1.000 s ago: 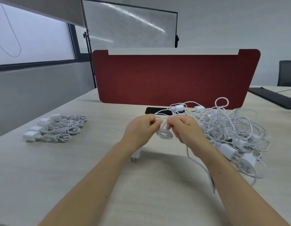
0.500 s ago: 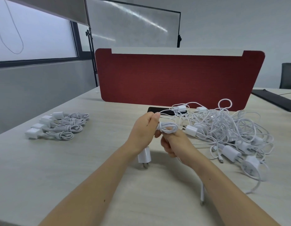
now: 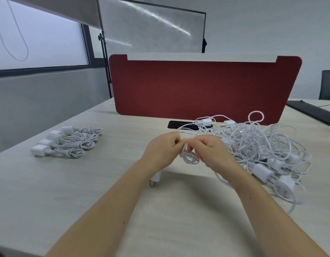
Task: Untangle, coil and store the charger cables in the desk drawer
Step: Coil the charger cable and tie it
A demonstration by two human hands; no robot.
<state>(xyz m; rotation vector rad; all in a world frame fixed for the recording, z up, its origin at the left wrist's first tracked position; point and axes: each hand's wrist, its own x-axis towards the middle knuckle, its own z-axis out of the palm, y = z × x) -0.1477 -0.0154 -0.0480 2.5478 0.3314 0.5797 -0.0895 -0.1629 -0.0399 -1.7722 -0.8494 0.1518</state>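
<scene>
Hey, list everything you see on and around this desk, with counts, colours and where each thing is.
desk: one, pale wood, under everything
coiled chargers: four, white, row at desk's left
tangled pile: one, white, desk's right; cable count unclear
phone: one, black, by divider, cables partly over it
divider: one, red, across desk's far side
board: one, pale, black-framed, behind divider
chair: one, dark, far right
pad: one, black, desk's far right
coil: one, white, between the hands
plug: one, white, below left hand
left hand: one, pinches coil
right hand: one, pinches coil

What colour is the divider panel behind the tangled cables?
The divider panel is dark red, clearest in the head view.
</scene>
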